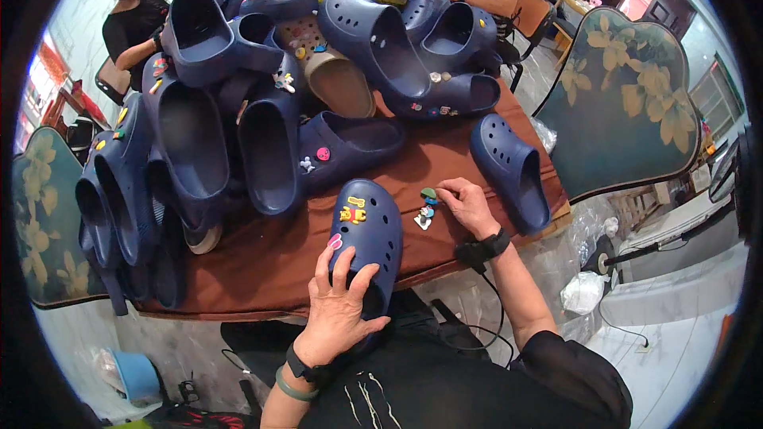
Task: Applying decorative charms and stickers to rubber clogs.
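Observation:
A dark blue clog [372,218] lies at the table's near edge, its toe pointing away from me. My left hand [342,294] grips it near the heel opening, fingers spread over the upper. Yellow and red charms [352,213] and a pink charm [335,241] sit on its toe, among several bare holes. To the right, my right hand [470,205] has thumb and forefinger pinched at a green shoe charm [428,193]. Just below lie a blue charm [430,201] and a white charm [423,218] on the brown cloth.
A heap of dark blue clogs [191,135] covers the left and far table. One plain clog [513,173] lies at the right edge of the brown tablecloth [445,143]. Patterned chair backs [628,103] flank the table. Two other people [131,24] are at the far side.

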A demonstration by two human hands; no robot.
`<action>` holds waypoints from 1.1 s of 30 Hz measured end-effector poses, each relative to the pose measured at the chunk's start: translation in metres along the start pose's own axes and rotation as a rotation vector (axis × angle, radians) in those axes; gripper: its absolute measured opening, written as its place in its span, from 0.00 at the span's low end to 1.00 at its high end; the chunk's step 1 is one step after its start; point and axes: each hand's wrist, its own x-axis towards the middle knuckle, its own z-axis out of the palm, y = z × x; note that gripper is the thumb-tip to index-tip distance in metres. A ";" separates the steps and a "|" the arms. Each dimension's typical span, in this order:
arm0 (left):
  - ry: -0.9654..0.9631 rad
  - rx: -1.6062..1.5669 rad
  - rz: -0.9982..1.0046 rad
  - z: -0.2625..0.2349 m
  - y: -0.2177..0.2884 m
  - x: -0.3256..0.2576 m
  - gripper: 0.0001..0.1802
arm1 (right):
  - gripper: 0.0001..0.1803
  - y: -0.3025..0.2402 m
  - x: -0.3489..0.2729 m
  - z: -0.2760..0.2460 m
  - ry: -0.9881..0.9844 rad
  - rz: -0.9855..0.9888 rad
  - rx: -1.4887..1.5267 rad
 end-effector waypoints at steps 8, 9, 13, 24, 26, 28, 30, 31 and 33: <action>0.005 0.008 -0.001 0.001 -0.001 0.004 0.53 | 0.11 -0.017 0.021 0.011 -0.069 -0.149 -0.279; 0.008 0.009 -0.004 0.001 -0.001 0.004 0.53 | 0.09 -0.020 0.023 0.013 -0.018 -0.244 -0.311; 0.009 0.019 -0.008 0.002 -0.002 0.004 0.53 | 0.07 -0.048 0.018 0.020 -0.026 -0.011 0.135; 0.018 0.011 0.002 0.001 -0.003 0.004 0.53 | 0.11 -0.090 -0.012 0.045 -0.232 0.274 0.459; 0.018 0.015 0.005 0.001 -0.003 0.004 0.53 | 0.12 -0.089 -0.013 0.049 -0.229 0.328 0.402; 0.016 0.009 0.006 0.001 -0.004 0.004 0.53 | 0.14 -0.085 -0.011 0.052 -0.210 0.338 0.452; 0.013 0.002 0.010 0.002 -0.004 0.004 0.52 | 0.17 -0.084 -0.008 0.051 -0.190 0.350 0.501; 0.013 -0.001 0.009 0.002 -0.005 0.004 0.52 | 0.19 -0.084 -0.005 0.049 -0.243 0.349 0.505; 0.010 -0.008 0.012 0.002 -0.005 0.004 0.52 | 0.22 -0.084 -0.001 0.047 -0.293 0.353 0.508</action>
